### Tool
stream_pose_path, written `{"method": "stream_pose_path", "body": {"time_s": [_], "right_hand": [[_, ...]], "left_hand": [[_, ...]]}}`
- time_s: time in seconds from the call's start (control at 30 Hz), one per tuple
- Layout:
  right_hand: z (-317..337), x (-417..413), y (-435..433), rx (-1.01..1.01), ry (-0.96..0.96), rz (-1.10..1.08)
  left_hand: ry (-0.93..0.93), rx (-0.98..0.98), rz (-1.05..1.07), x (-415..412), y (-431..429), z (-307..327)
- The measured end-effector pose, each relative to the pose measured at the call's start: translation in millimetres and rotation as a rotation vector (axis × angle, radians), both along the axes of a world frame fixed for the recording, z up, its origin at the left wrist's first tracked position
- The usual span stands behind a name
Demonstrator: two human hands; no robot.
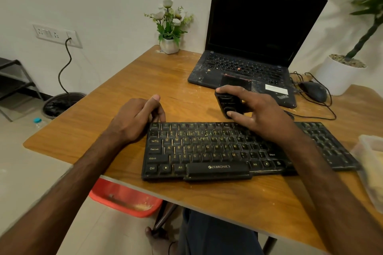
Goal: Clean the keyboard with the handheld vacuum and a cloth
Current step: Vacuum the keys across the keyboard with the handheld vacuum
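Observation:
A dusty black keyboard (207, 149) lies across the wooden table (157, 80) in front of me. My right hand (257, 114) grips a small black handheld vacuum (228, 103) just behind the keyboard's top row, thumb on its front. My left hand (136, 118) rests on the table at the keyboard's upper left corner, fingers curled against its edge. A clear container (371, 163) with something yellowish inside sits at the right edge; I cannot tell if it holds the cloth.
An open black laptop (246, 68), dusty, stands at the back. A wired mouse (313, 91) lies right of it, a small flower pot (169, 45) at the back left, a large white planter (339, 74) at the far right. A red bin (124, 198) sits on the floor.

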State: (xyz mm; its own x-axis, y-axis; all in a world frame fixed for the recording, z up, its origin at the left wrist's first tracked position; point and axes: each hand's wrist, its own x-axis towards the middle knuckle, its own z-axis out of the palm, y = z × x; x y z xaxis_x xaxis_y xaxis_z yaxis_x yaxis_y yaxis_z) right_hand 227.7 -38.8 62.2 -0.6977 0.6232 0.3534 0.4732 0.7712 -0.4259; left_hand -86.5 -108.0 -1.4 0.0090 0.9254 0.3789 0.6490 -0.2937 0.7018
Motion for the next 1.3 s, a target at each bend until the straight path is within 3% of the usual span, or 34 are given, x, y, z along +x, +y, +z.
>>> {"method": "stream_pose_path", "body": {"time_s": [0.03, 0.13, 0.2, 0.33, 0.47, 0.7, 0.93, 1.07, 1.17, 1.3], "right_hand": [[0.7, 1.0, 0.8, 0.014, 0.021, -0.019], [1.4, 4.3, -2.3, -0.244, 0.267, 0.073], [1.3, 3.1, -3.7, -0.321, 0.236, 0.121], [3.6, 3.5, -0.7, -0.150, 0.066, 0.036], [4.1, 6.4, -7.3, -0.282, 0.257, 0.085], [7.9, 19.9, -1.5, -0.235, 0.163, 0.034], [15.1, 19.8, -0.4, -0.280, 0.410, 0.106], [3.0, 9.0, -6.2, -0.337, 0.285, 0.107], [5.4, 9.1, -4.7, -0.132, 0.145, -0.029], [6.4, 13.2, -6.7, -0.261, 0.370, 0.065]], "left_hand": [[0.002, 0.003, 0.001, -0.5, 0.2, -0.2], [-0.002, 0.008, 0.005, -0.7, -0.5, -0.7], [-0.014, -0.001, 0.011, 0.2, -0.4, -0.7], [-0.018, -0.004, -0.002, 0.6, -0.2, 0.9], [-0.022, -0.009, 0.003, 0.5, -0.7, 0.7], [-0.040, -0.015, -0.006, 1.0, -2.8, 1.5], [-0.041, -0.014, -0.009, 1.5, -1.6, 1.8], [-0.034, -0.006, -0.007, 2.3, -2.8, 2.0], [-0.023, -0.005, 0.003, 1.8, -1.7, 1.7], [-0.027, -0.008, -0.003, 0.3, -1.6, 0.9]]}}
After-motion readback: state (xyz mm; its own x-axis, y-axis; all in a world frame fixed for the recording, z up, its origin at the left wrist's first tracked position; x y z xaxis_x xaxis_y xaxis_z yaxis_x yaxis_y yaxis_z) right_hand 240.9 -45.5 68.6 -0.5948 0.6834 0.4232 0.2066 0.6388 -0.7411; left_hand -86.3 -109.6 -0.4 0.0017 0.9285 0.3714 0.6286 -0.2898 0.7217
